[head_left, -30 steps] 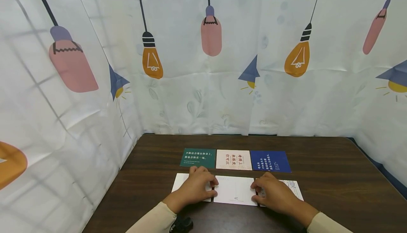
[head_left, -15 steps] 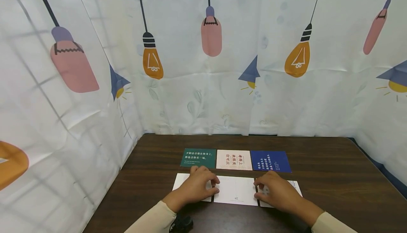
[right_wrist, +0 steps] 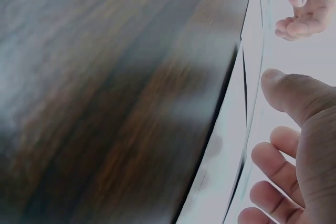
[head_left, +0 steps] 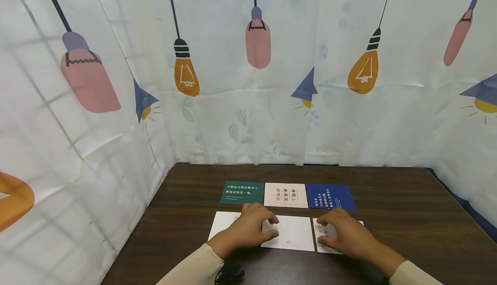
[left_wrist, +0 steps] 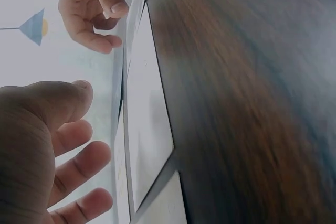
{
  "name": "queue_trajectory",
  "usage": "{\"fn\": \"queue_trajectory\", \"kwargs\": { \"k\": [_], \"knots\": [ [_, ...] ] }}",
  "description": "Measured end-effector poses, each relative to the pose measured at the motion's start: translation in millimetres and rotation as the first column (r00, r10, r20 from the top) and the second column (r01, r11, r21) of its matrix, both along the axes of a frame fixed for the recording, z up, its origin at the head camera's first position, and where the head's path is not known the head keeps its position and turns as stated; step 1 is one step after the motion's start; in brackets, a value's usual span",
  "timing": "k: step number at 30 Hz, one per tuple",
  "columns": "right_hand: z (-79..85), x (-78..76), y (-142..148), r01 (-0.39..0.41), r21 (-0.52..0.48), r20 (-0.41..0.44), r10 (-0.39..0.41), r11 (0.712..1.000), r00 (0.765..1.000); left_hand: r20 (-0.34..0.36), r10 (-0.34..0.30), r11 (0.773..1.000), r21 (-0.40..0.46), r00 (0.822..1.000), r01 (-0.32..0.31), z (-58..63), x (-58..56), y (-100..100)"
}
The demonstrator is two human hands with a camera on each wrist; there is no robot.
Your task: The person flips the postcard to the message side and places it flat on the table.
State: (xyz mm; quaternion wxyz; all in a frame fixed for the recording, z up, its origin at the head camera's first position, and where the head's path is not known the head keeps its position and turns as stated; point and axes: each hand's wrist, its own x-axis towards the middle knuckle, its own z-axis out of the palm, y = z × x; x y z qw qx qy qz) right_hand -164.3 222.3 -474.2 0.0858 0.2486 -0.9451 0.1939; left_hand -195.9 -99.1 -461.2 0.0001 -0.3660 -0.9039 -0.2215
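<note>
My left hand (head_left: 252,228) hovers over the gap between the left white card (head_left: 223,222) and the middle white card (head_left: 295,233), its thumb and fingers spread apart and holding nothing. Over the right white card (head_left: 323,231), which has printed marks, is my right hand (head_left: 349,236), also loosely curved with nothing in it. Both wrist views show the fingers clear of the cards. The three white cards lie flat in a row, and the hands hide parts of the outer two. Behind them lie a green card (head_left: 241,193), a cream card (head_left: 286,195) and a blue card (head_left: 330,197).
All the cards lie on a dark wooden table (head_left: 404,216). A white curtain (head_left: 225,125) with printed lamps hangs behind the table and along its sides. A small black object (head_left: 233,273) is at the left wrist.
Both hands have shifted to the right, the left one off the left card's right edge, the right one away from the middle card. Their fingers have parted more. The cards look nearly unmoved.
</note>
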Motion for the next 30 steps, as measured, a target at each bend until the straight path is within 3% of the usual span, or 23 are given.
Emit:
{"fn": "queue_trajectory", "kwargs": {
  "k": [10, 22, 30],
  "knots": [
    [-1.3, 1.1, 11.0, -0.005, 0.031, -0.043, 0.006, 1.0, 0.999, -0.048, -0.03, 0.999, -0.027, 0.998, 0.029, -4.0, 0.3, 17.0],
    [-0.4, 2.2, 23.9, 0.009, 0.063, -0.02, -0.008, 0.998, 1.0, -0.051, -0.04, 0.997, -0.068, 0.998, 0.037, -0.7, 5.2, 34.2],
    [0.2, 3.5, 30.9, 0.007, 0.063, -0.041, -0.005, 0.998, 0.999, -0.072, -0.046, 0.996, -0.078, 0.996, 0.041, -7.1, 5.4, 46.6]
  ]
}}
